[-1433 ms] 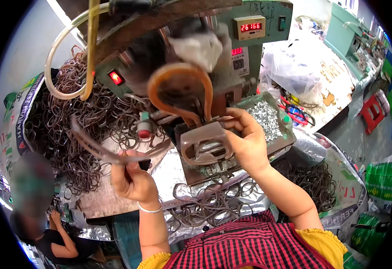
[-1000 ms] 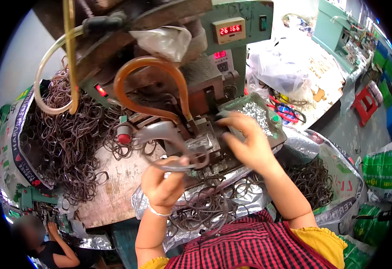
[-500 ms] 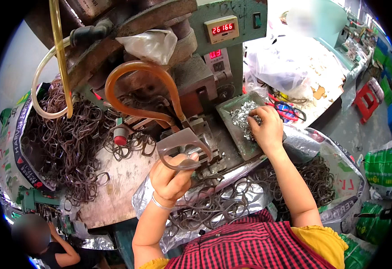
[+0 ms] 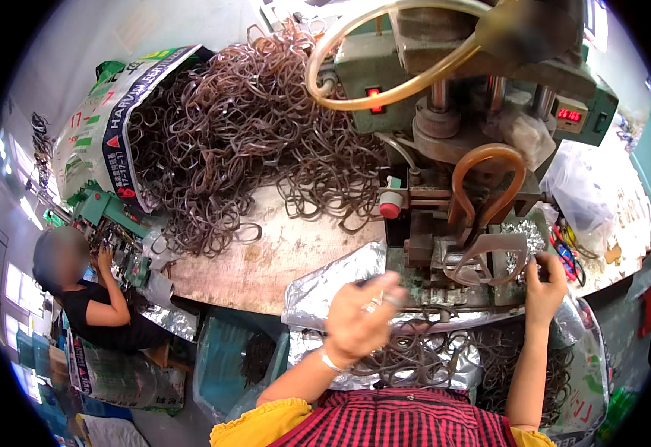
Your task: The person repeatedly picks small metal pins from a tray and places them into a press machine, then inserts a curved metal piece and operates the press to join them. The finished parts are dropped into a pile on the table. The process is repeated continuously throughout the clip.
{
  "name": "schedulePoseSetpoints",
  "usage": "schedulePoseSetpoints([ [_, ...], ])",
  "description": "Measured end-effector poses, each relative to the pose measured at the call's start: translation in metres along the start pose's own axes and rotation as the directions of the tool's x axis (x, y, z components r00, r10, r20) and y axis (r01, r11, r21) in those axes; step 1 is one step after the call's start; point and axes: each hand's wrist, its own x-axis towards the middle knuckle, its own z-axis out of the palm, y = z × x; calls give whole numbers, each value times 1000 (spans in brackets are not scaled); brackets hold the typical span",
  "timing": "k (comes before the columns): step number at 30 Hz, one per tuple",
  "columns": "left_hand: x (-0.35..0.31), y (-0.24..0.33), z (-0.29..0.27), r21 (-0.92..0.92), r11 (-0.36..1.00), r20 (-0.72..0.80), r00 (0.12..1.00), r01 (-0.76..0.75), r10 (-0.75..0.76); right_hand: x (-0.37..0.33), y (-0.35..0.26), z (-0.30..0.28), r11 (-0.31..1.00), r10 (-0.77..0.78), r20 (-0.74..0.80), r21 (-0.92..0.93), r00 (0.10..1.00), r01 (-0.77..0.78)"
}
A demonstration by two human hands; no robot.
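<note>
My left hand [image 4: 362,316] hangs blurred in front of the machine [image 4: 359,63], and I cannot tell whether its bent fingers pinch anything; my right hand [image 4: 547,287] is curled just beside the brownish frame [image 4: 500,243], though whether thumb and finger grip its edge I cannot tell either. That frame sits tilted at the metal fixture [image 4: 418,252], below the orange hose loop [image 4: 522,175], probably so the blocks can support it. The small metal bits [image 4: 525,234] lie near my right hand, seemingly for easy reach.
</note>
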Motion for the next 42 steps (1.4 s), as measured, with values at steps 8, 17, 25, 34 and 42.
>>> schedulePoseSetpoints([
  [8,8,-194,-53,441,739,-163,855,510,-492,8,-26,14,961,-33,43,276,999,20],
  [17,-66,-292,18,549,780,187,865,302,-466,-6,-18,-12,971,164,56,167,985,-171],
  [25,-30,-171,-6,520,799,299,813,301,-500,-8,-59,-30,971,-30,112,241,993,3],
  [34,-26,-150,-17,-312,375,254,457,873,-852,-1,-121,42,669,33,273,709,961,-225],
  [42,28,-63,5,-530,580,-235,550,618,-801,1,-147,38,471,94,441,770,892,-430],
])
